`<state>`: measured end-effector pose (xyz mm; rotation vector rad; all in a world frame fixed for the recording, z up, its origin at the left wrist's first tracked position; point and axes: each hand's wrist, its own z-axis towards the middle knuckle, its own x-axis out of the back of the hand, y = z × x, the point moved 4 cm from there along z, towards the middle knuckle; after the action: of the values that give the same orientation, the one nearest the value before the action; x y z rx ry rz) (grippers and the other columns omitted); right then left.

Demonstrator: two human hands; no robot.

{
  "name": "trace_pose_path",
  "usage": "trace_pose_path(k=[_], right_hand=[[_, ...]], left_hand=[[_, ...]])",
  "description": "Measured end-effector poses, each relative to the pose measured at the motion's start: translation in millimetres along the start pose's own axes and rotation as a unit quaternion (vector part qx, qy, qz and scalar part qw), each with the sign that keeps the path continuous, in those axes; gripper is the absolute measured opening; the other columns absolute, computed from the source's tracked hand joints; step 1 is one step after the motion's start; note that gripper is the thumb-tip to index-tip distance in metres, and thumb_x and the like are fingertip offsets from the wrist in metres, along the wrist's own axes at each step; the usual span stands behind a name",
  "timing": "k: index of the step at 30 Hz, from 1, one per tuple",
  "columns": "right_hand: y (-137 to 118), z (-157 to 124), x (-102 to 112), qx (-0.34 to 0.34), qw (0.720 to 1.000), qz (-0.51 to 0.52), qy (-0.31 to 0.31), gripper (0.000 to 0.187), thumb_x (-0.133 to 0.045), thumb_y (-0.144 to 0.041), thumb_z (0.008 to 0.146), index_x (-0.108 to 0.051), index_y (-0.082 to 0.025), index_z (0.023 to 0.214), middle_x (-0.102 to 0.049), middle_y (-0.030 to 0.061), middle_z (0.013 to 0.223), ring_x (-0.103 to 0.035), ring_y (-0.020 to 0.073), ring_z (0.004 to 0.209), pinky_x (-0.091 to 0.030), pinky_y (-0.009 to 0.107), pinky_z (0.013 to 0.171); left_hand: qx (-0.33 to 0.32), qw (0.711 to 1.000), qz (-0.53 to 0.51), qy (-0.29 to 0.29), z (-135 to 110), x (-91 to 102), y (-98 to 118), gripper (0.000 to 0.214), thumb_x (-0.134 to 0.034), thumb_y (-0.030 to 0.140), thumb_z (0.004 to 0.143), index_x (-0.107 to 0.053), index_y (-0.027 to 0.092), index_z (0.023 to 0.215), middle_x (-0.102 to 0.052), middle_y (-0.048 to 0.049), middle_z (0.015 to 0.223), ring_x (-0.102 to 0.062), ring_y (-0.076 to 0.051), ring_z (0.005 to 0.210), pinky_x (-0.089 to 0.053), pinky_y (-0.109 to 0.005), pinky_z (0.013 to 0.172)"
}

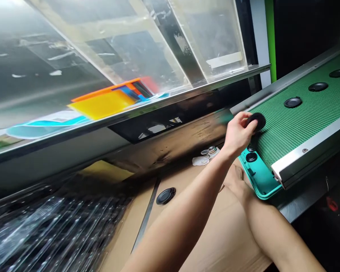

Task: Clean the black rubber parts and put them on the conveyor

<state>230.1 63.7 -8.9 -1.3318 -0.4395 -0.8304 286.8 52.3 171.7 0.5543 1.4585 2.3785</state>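
Black is the disc (256, 121) our left hand (238, 133) pinches at the near end of the green belt (300, 121), while our right hand (237, 180) lies half hidden beside the teal tray (260, 182), grip impossible to tell.

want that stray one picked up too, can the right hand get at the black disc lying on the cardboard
Probably not yet: the left forearm lies across between the right hand and the black disc on the cardboard.
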Motion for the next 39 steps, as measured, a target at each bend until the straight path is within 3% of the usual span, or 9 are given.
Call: trace_pose_path(k=[3, 7, 12, 15, 21, 26, 29, 35, 39], right_hand=[[2.3, -1.4, -3.1, -0.018, 0.997, -0.069, 0.008, 0.024, -0.051, -0.022, 0.091, -0.074, -0.015, 0.093, -0.075, 0.0162, 0.097, -0.070, 0.0276, 0.092, -0.051, 0.036, 0.082], [3.6, -2.7, -2.1, -0.025, 0.995, -0.100, 0.012, 0.028, -0.047, -0.024, 0.092, -0.073, -0.018, 0.096, -0.075, 0.0127, 0.103, -0.071, 0.0251, 0.093, -0.050, 0.033, 0.078], [2.5, -3.5, 2.6, -0.022, 0.990, -0.140, 0.005, 0.027, -0.046, -0.027, 0.093, -0.072, -0.021, 0.097, -0.074, 0.0096, 0.106, -0.069, 0.0218, 0.096, -0.047, 0.028, 0.079], [1.3, -3.6, 4.7, -0.023, 0.986, -0.166, -0.005, 0.027, -0.047, -0.028, 0.093, -0.073, -0.022, 0.099, -0.073, 0.0084, 0.109, -0.068, 0.0221, 0.098, -0.046, 0.029, 0.080], [-6.4, -4.2, 8.0, 0.018, 0.977, -0.211, -0.004, 0.031, -0.045, -0.034, 0.097, -0.072, -0.022, 0.104, -0.071, 0.0095, 0.111, -0.063, 0.0240, 0.104, -0.043, 0.033, 0.087], [-37.5, -19.8, 5.5, 0.195, 0.952, -0.218, -0.088, 0.050, -0.049, -0.058, 0.096, -0.061, -0.027, 0.133, -0.061, 0.0105, 0.135, -0.050, 0.0300, 0.124, -0.035, 0.046, 0.102], [-52.5, -30.1, 1.1, 0.259, 0.929, -0.207, -0.164, 0.043, -0.056, -0.053, 0.094, -0.063, -0.031, 0.131, -0.064, 0.0086, 0.130, -0.053, 0.0282, 0.119, -0.036, 0.046, 0.102], [-71.7, -34.8, 2.3, 0.245, 0.967, -0.073, 0.011, 0.036, -0.057, -0.043, 0.096, -0.066, -0.024, 0.125, -0.066, 0.0113, 0.123, -0.058, 0.0262, 0.115, -0.043, 0.041, 0.100], [-89.3, -59.9, -23.7, 0.280, 0.959, -0.046, 0.008, 0.039, -0.059, -0.044, 0.095, -0.066, -0.024, 0.127, -0.064, 0.0120, 0.120, -0.057, 0.0266, 0.109, -0.049, 0.041, 0.096]], left_hand=[[0.096, 0.982, -0.151, 0.054, -58.2, 61.4, -26.4, 0.036, -0.080, 0.031, 0.072, -0.069, 0.017, 0.103, -0.070, -0.0025, 0.091, -0.061, -0.012, 0.072, -0.043, -0.020, 0.055], [0.241, 0.903, -0.312, 0.172, -144.2, 145.4, -89.2, 0.024, -0.075, 0.018, 0.075, -0.069, 0.014, 0.098, -0.064, 0.0011, 0.074, -0.047, -0.005, 0.050, -0.033, -0.017, 0.040], [0.291, 0.800, -0.448, 0.275, -210.6, 199.0, -139.7, 0.014, -0.055, 0.009, 0.085, -0.064, 0.013, 0.095, -0.064, -0.0022, 0.070, -0.061, -0.012, 0.058, -0.053, -0.023, 0.052], [0.309, 0.787, -0.448, 0.291, -219.7, 208.7, -147.3, 0.020, -0.050, 0.005, 0.087, -0.064, 0.011, 0.101, -0.073, -0.0142, 0.101, -0.073, -0.023, 0.089, -0.063, -0.037, 0.074], [0.296, 0.783, -0.505, 0.208, -215.2, 215.3, -144.0, 0.035, -0.042, 0.018, 0.095, -0.060, 0.005, 0.123, -0.066, -0.0244, 0.127, -0.068, -0.033, 0.115, -0.062, -0.043, 0.085], [0.302, 0.758, -0.546, 0.186, -214.8, 218.3, -142.6, 0.040, -0.039, 0.022, 0.097, -0.058, 0.003, 0.127, -0.066, -0.0257, 0.126, -0.065, -0.033, 0.120, -0.059, -0.044, 0.090], [0.295, 0.765, -0.540, 0.191, -213.3, 221.2, -142.8, 0.038, -0.045, 0.022, 0.096, -0.057, 0.009, 0.130, -0.068, -0.0225, 0.123, -0.068, -0.032, 0.115, -0.059, -0.041, 0.085], [0.284, 0.773, -0.528, 0.207, -209.8, 214.2, -145.2, 0.037, -0.045, 0.030, 0.097, -0.059, 0.014, 0.127, -0.073, -0.0175, 0.106, -0.073, -0.027, 0.089, -0.054, -0.032, 0.064], [0.289, 0.769, -0.531, 0.206, -208.0, 204.0, -143.0, 0.034, -0.042, 0.035, 0.102, -0.066, 0.013, 0.110, -0.074, -0.0134, 0.099, -0.072, -0.022, 0.086, -0.057, -0.033, 0.076]])
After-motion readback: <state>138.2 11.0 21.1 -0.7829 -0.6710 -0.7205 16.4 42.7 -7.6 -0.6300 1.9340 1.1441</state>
